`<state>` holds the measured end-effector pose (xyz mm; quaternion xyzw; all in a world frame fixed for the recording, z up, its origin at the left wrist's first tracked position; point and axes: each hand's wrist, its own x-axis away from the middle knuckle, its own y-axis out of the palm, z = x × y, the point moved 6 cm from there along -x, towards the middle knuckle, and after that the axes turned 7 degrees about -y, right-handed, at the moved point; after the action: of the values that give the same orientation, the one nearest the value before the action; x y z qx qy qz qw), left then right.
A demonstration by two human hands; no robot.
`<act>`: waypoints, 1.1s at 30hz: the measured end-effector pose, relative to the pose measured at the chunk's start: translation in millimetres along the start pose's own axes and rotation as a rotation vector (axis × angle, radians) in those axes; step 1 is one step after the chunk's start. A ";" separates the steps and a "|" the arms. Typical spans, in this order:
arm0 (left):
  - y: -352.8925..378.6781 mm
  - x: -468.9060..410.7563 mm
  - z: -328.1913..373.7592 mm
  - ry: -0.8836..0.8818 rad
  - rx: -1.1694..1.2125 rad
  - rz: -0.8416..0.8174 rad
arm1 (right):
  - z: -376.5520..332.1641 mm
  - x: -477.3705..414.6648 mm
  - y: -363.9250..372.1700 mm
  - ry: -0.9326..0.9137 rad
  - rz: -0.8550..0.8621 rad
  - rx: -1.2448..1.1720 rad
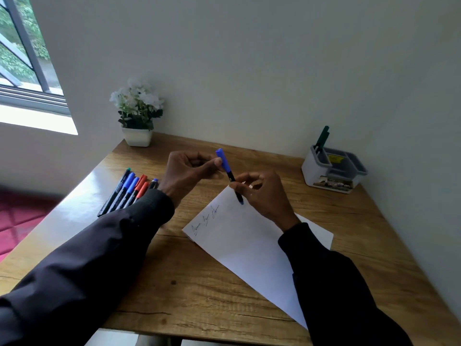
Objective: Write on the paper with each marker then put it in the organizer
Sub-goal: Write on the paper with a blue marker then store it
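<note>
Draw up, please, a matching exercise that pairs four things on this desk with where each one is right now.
Things:
1. blue marker
2. green marker
3. flower pot
4. spare markers

Places:
A. standing in the organizer
B. lying in a row beside the left sleeve
C. pinched between the left hand and the right hand
D. at the far left corner of the desk

Pairs: 1-C, 2-A, 3-D, 4-B.

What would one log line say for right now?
left hand pinches blue marker cap | right hand grips its barrel over paper | organizer holds green markers
</note>
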<state>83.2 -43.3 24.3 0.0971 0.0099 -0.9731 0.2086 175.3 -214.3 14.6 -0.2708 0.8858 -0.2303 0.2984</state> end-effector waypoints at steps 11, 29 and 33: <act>10.2 -11.3 -21.9 -0.045 -0.300 -0.032 | 20.2 -1.6 -37.5 0.187 0.184 -0.459; 16.9 -11.2 -30.9 -0.051 -0.341 -0.155 | 79.9 -34.4 -205.4 0.297 0.589 0.000; 17.1 -10.6 -30.5 -0.055 -0.332 -0.145 | 98.5 -47.8 -224.2 0.323 0.633 0.107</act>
<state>105.3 -52.8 -3.2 0.0337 0.1718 -0.9729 0.1512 348.7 -376.5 91.1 0.0730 0.9482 -0.2124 0.2247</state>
